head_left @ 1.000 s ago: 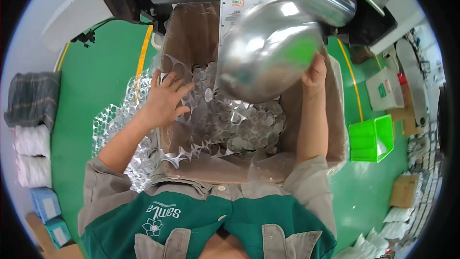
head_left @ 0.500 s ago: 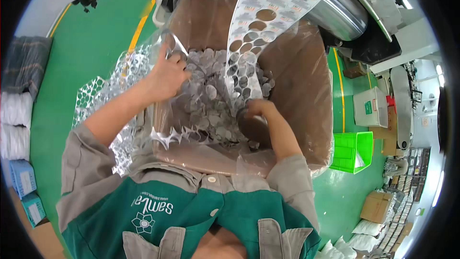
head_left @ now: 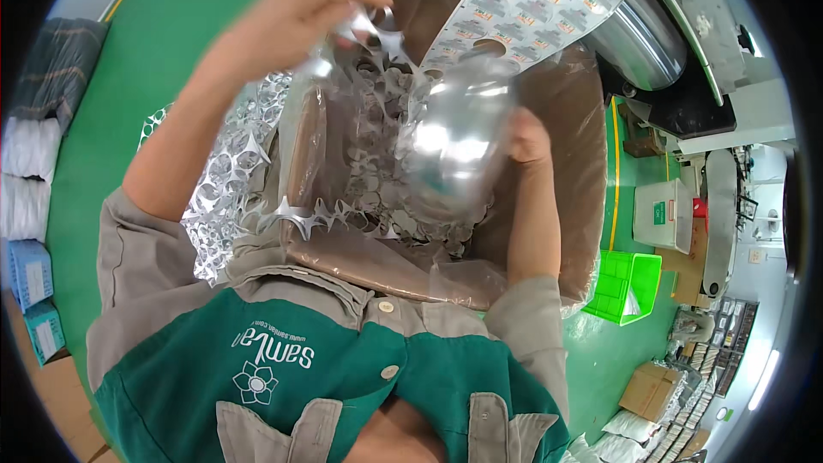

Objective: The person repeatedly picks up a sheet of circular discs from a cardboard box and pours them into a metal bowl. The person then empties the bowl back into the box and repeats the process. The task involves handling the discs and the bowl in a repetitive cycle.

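Observation:
My left hand [head_left: 296, 26] is raised over the far left of a brown plastic-lined bin [head_left: 557, 180]. Its fingers pinch a silver web of punched foil [head_left: 377, 33], blurred by motion. My right hand [head_left: 530, 139] grips the right side of a shiny, rounded silver vessel, apparently a metal bowl [head_left: 463, 133], smeared by motion above the bin. Loose round silver discs [head_left: 369, 180] lie below it inside the bin. A printed foil sheet [head_left: 540, 9] hangs from above; a punched hole shows near its lower end, and the bowl covers what lies below.
Scrap punched foil [head_left: 231, 171] is heaped left of the bin, and some foil webbing [head_left: 317, 219] lies over its near edge. A metal roller [head_left: 643, 39] stands at the upper right. A green crate [head_left: 621, 287] and a white bin [head_left: 663, 214] stand on the right.
My right hand has lifted the bowl up from among the discs. My left hand has moved up and away, with punched foil in its fingers. The view has shifted slightly.

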The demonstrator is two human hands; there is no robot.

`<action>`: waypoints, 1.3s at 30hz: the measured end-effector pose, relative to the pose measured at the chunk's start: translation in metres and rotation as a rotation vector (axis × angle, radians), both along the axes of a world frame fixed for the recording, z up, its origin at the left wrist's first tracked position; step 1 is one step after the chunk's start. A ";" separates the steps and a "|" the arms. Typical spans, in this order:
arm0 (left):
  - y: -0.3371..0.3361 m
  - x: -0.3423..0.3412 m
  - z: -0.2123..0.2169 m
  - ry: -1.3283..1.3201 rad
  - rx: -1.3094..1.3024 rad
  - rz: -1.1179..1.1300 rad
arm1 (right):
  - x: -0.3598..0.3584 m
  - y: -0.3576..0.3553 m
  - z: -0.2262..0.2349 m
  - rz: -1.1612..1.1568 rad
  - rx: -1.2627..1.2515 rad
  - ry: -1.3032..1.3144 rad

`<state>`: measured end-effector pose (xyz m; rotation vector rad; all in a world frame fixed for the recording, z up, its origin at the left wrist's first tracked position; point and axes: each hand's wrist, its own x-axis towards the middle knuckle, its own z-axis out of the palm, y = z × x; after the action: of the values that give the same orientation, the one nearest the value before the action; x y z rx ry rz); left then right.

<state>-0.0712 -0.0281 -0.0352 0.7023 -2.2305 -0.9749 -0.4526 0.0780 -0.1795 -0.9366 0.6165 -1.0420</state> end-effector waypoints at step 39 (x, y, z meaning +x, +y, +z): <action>0.006 -0.026 -0.114 -0.408 -0.535 -0.203 | -0.050 0.022 -0.179 -0.925 0.523 0.049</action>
<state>-0.0973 -0.0218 -0.1494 0.4604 -2.7957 -0.2929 -0.5028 0.1003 -0.3585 -0.1770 1.3519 -1.5513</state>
